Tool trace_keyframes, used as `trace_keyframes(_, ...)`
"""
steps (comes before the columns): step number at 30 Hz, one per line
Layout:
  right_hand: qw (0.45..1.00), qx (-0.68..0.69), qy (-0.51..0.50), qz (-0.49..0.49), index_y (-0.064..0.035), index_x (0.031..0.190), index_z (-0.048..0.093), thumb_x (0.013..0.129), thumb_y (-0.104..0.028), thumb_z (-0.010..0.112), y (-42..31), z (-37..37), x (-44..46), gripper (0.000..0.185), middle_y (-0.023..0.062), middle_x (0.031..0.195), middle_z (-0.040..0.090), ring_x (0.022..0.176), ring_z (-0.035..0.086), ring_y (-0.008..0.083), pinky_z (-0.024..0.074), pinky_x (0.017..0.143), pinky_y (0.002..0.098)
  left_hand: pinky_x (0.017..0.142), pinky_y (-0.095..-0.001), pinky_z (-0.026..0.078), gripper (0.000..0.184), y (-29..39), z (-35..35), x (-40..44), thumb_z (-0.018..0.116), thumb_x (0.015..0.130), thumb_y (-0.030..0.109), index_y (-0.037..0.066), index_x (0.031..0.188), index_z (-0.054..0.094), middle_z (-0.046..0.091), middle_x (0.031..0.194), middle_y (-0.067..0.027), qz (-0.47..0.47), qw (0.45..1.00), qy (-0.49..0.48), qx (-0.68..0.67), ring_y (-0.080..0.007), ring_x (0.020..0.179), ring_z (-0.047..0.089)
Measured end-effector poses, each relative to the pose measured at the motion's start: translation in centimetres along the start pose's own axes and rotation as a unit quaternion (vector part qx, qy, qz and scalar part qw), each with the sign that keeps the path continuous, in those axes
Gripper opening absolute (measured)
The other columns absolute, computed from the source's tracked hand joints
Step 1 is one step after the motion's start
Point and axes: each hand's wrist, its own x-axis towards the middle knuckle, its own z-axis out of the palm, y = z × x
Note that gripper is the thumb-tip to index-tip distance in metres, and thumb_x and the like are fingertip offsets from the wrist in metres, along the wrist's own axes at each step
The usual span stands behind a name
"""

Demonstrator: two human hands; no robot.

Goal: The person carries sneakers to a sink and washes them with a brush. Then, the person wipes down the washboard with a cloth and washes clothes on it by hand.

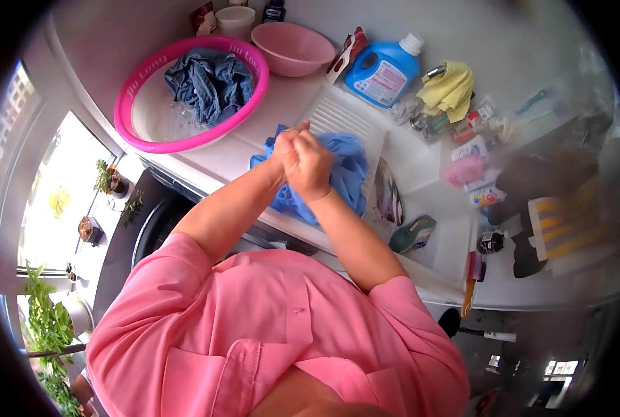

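A blue cloth (348, 167) lies bunched on the ribbed washboard (337, 111) of the white sink. Above it, my left hand (285, 149) and my right hand (311, 163) are pressed together, both closed, with a bit of blue fabric showing beside the fingers. What exactly lies between the palms is hidden. To the upper left, a pink-rimmed basin (122, 115) holds dark blue denim (212, 87) and some suds.
A pink bowl (292, 48), a blue detergent bottle (386, 73) and a yellow cloth (449, 90) stand along the back. Shoes (414, 234) lie in the sink. Toiletries are at the right; potted plants (49, 313) stand left.
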Motion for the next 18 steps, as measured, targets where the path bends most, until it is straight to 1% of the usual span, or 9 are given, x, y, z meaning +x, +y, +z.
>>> trace_keyframes(2, 0.992, -0.031, -0.034, 0.118, -0.0063, 0.081, 0.065, 0.088, -0.03, 0.055, 2.9, -0.3, 0.7, 0.027, 0.018, 0.083, 0.065, 0.074, 0.062, 0.0382, 0.0484, 0.065, 0.0452, 0.075, -0.0342, 0.045, 0.04, -0.2, 0.7, 0.0, 0.052, 0.091, 0.038, 0.0, 0.098, 0.06, 0.062, 0.09, -0.0081, -0.06, 0.957, 0.032, -0.283, -0.0214, 0.085, 0.057)
trace_keyframes(4, 0.956, 0.044, -0.053, 0.285, -0.0029, 0.075, 0.064, 0.093, -0.043, 0.046, 7.5, -1.9, 2.3, 0.047, 0.0197, 0.075, 0.064, 0.068, 0.062, 0.0357, 0.0448, 0.061, 0.0425, 0.073, -0.0322, 0.04, 0.042, 6.1, 1.4, -0.7, 0.054, 0.089, 0.045, 0.003, 0.086, 0.059, 0.056, 0.079, -0.0031, -0.088, 0.967, 0.144, -0.191, -0.0173, 0.079, 0.051)
trace_keyframes(5, 0.942, 0.135, -0.059, 0.301, -0.0008, 0.075, 0.062, 0.093, -0.044, 0.045, 7.9, -2.9, 3.1, 0.05, 0.0176, 0.07, 0.062, 0.064, 0.059, 0.0287, 0.0433, 0.062, 0.0377, 0.072, -0.0291, 0.035, 0.045, 8.3, 0.7, -0.5, 0.056, 0.087, 0.049, 0.005, 0.079, 0.059, 0.051, 0.074, -0.001, -0.082, 0.979, 0.101, -0.159, -0.0144, 0.077, 0.044)
trace_keyframes(7, 0.952, 0.096, -0.051, 0.285, 0.0011, 0.079, 0.063, 0.092, -0.045, 0.049, 8.4, -4.1, 5.0, 0.05, 0.0109, 0.068, 0.059, 0.069, 0.057, 0.0208, 0.0433, 0.067, 0.0345, 0.057, -0.0246, 0.036, 0.043, 10.0, -1.5, 1.7, 0.059, 0.087, 0.047, 0.006, 0.074, 0.06, 0.051, 0.07, 0.0009, -0.081, 0.985, 0.055, -0.14, -0.0101, 0.062, 0.042)
trace_keyframes(8, 0.937, 0.149, -0.061, 0.309, 0.0008, 0.086, 0.063, 0.09, -0.045, 0.054, 8.2, -5.7, 5.8, 0.046, 0.0117, 0.075, 0.061, 0.075, 0.057, 0.0206, 0.0437, 0.072, 0.0342, 0.068, -0.0258, 0.044, 0.041, 10.7, -3.1, 2.6, 0.061, 0.087, 0.04, 0.0, 0.098, 0.063, 0.061, 0.087, -0.005, 0.008, 0.981, -0.027, -0.189, -0.0114, 0.078, 0.054)
trace_keyframes(10, 0.919, 0.201, -0.069, 0.331, 0.0005, 0.093, 0.063, 0.087, -0.044, 0.059, 8.3, -7.9, 6.3, 0.045, 0.0125, 0.082, 0.063, 0.082, 0.058, 0.0204, 0.044, 0.078, 0.0338, 0.072, -0.0242, 0.045, 0.043, 12.5, -5.3, 3.8, 0.063, 0.086, 0.039, 0.0, 0.103, 0.063, 0.061, 0.09, -0.003, 0.028, 0.994, 0.03, -0.097, -0.0099, 0.082, 0.055)
trace_keyframes(15, 0.943, 0.088, -0.273, 0.167, 0.0, 0.119, 0.053, 0.077, -0.03, 0.071, 7.2, -10.5, 3.3, 0.055, 0.0184, 0.115, 0.058, 0.109, 0.054, 0.0244, 0.0411, 0.093, 0.0329, 0.067, -0.0224, 0.042, 0.035, 14.1, -7.8, 5.7, 0.06, 0.088, 0.04, 0.005, 0.091, 0.062, 0.057, 0.081, 0.0022, 0.051, 0.997, 0.015, -0.058, -0.0054, 0.075, 0.051)
trace_keyframes(17, 0.942, 0.106, -0.227, 0.223, -0.0045, 0.121, 0.054, 0.078, -0.02, 0.065, 6.1, -9.4, 3.2, 0.046, 0.0199, 0.118, 0.057, 0.109, 0.055, 0.0317, 0.0417, 0.092, 0.0342, 0.067, -0.0246, 0.043, 0.035, 13.5, -6.3, 5.0, 0.058, 0.09, 0.04, 0.005, 0.093, 0.061, 0.058, 0.082, 0.0004, 0.024, 0.995, 0.068, -0.071, -0.0071, 0.075, 0.052)
trace_keyframes(18, 0.94, 0.213, -0.097, 0.249, -0.0036, 0.117, 0.056, 0.079, -0.015, 0.063, 4.3, -8.8, 3.6, 0.04, 0.0153, 0.111, 0.06, 0.103, 0.056, 0.0227, 0.0427, 0.089, 0.0316, 0.069, -0.0287, 0.045, 0.037, 10.9, -4.9, 5.5, 0.059, 0.09, 0.04, 0.004, 0.094, 0.061, 0.06, 0.083, -0.0032, 0.018, 0.988, 0.081, -0.129, -0.0113, 0.076, 0.055)
